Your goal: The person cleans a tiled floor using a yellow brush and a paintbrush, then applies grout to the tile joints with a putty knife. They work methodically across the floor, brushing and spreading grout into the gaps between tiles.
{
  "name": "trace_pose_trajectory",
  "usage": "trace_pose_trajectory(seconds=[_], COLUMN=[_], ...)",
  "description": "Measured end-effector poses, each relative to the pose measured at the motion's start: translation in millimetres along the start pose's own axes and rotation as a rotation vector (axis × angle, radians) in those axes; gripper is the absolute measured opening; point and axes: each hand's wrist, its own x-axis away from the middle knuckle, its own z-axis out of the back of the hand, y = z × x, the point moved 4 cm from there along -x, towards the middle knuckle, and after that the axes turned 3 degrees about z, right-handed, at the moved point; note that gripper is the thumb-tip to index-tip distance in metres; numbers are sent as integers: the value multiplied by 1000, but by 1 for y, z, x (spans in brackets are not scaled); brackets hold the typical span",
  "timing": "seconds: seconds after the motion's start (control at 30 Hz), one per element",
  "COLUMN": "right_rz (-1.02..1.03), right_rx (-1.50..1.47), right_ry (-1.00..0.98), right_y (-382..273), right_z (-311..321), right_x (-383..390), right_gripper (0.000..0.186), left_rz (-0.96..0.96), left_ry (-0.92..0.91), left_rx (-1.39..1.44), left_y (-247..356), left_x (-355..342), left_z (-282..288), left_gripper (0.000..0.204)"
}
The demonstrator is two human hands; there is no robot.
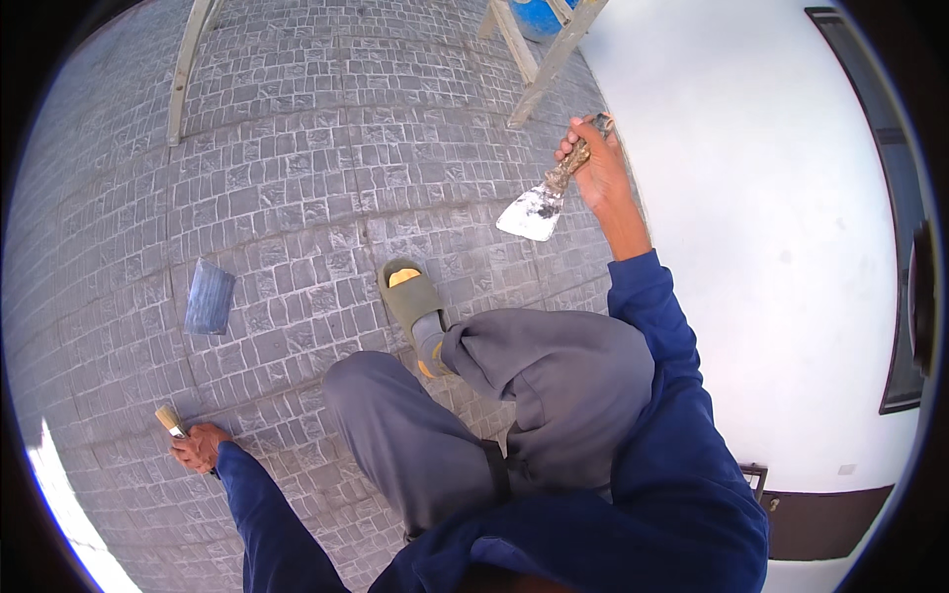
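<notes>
In my right hand (599, 166) is a putty knife (534, 210), its broad blade smeared white and dark, its handle crusted with dried material. The blade points down and to the left, and the fingers wrap the handle near its end, close to the white wall. My left hand (201, 448), low on the left, is closed around a paintbrush (170, 420) with pale tan bristles pointing up and away from me. Most of the brush handle is hidden by the fingers. A flat blue-grey rectangular piece (210, 297) lies on the paving beyond my left hand; its exact kind is unclear.
Grey patterned paving (277, 188) spreads around my feet. A white wall (736, 198) rises on the right, with a dark-framed window (885, 198). Ahead stand ladder-like legs (559, 64) beside a blue rounded object (537, 18); another leg (185, 74) is at far left.
</notes>
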Motion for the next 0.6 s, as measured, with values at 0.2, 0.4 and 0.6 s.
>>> trace_pose_trajectory(seconds=[0.2, 0.4, 0.6], right_rz=[37, 310, -26], right_rx=[-80, 770, 864], right_ry=[-190, -439, -979], right_y=[34, 54, 74], right_z=[-11, -42, -19], right_x=[14, 48, 166], right_gripper=[14, 15, 25], left_rz=[4, 14, 18], left_ry=[-45, -80, -71], left_rx=[8, 19, -1], left_y=[0, 2, -3], left_x=[-1, -4, -10], left_z=[7, 4, -13], left_gripper=[49, 51, 49])
